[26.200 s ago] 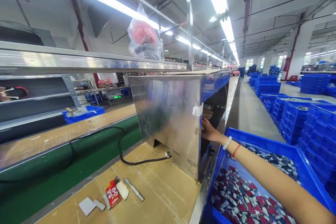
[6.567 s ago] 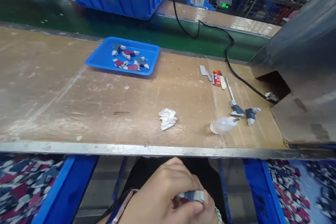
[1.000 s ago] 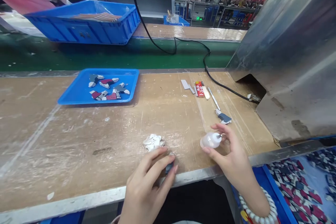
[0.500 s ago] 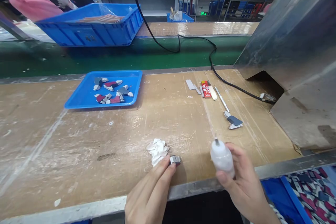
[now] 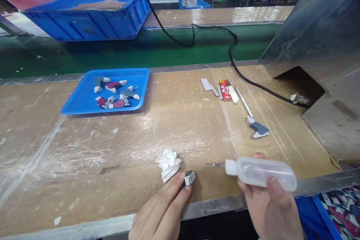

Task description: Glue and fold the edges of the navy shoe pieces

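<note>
Near the bench's front edge, my left hand point(image 5: 161, 208) pinches a small grey and white plastic piece point(image 5: 190, 178) between its fingertips. A crumpled white tissue point(image 5: 168, 164) lies just beyond those fingers. My right hand point(image 5: 274, 202) is wrapped round a translucent squeeze bottle point(image 5: 261, 172), held on its side. Its thin metal needle tip points left toward the small piece, with a gap between them. Farther up on the right rests a grey and white part point(image 5: 258, 127), nearest to the bottle.
A blue tray point(image 5: 75, 105) with several grey, maroon and white parts sits at the left. A red packet point(image 5: 224, 90), white strips and a silver pen-like tool point(image 5: 244, 102) lie at the back right. A black cable point(image 5: 261, 89) runs toward the metal housing point(image 5: 317, 37). A blue crate point(image 5: 84, 28) stands behind.
My right hand has tipped the bottle from needle-up to lying sideways, its needle now pointing left. The small piece has turned slightly in my left fingers. The camera view has shifted.
</note>
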Action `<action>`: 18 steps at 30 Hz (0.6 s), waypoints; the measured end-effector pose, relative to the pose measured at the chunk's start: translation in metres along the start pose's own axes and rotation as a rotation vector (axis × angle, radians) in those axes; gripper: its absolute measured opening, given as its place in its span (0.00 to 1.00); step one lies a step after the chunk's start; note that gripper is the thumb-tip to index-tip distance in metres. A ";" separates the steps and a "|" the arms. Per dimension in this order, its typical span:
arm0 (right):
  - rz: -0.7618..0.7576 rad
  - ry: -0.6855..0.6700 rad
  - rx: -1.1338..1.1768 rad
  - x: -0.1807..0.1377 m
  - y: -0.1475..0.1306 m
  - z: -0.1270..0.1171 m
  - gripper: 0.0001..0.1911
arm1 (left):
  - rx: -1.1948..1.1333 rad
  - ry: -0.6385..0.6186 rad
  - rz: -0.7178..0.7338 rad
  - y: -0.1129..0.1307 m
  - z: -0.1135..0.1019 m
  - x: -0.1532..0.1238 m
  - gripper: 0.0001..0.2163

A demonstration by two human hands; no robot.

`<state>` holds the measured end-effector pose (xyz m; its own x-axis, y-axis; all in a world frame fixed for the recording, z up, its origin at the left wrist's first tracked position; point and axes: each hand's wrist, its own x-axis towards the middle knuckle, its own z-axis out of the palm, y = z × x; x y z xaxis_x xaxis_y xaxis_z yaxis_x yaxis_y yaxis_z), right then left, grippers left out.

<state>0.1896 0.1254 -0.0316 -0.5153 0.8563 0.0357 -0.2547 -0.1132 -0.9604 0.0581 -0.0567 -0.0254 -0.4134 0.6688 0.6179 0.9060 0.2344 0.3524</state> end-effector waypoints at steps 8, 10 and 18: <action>-0.357 0.183 -0.157 -0.003 -0.006 0.033 0.15 | -0.014 -0.080 -0.004 -0.001 -0.006 0.002 0.17; -0.420 0.086 -0.256 -0.007 -0.004 0.032 0.14 | -0.027 -0.106 0.004 0.000 -0.007 0.002 0.16; -0.479 0.013 -0.310 -0.013 -0.003 0.042 0.10 | -0.035 -0.110 0.061 -0.007 -0.006 0.003 0.12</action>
<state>0.1627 0.0939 -0.0181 -0.3907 0.7821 0.4855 -0.2040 0.4407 -0.8742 0.0502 -0.0604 -0.0219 -0.3434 0.7549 0.5588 0.9247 0.1677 0.3418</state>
